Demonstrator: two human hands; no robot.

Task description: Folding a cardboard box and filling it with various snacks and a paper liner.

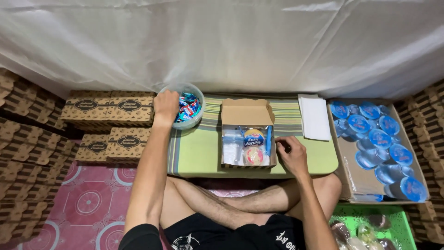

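Left hand [166, 104] dips curled fingers into the candy bowl [198, 95]; right hand [291, 155], loosely curled, steadies the open snack box [248, 139], best kept level.

Across the top of the frame we see a white sheet [231, 41]. At centre, our low table [203, 153] is pale green with green and cream stripes at its edges. The open box [248, 134] is tan cardboard. At right, cups [379, 139] carry blue lids. At lower left, the floor mat [88, 203] is pink with white circles.
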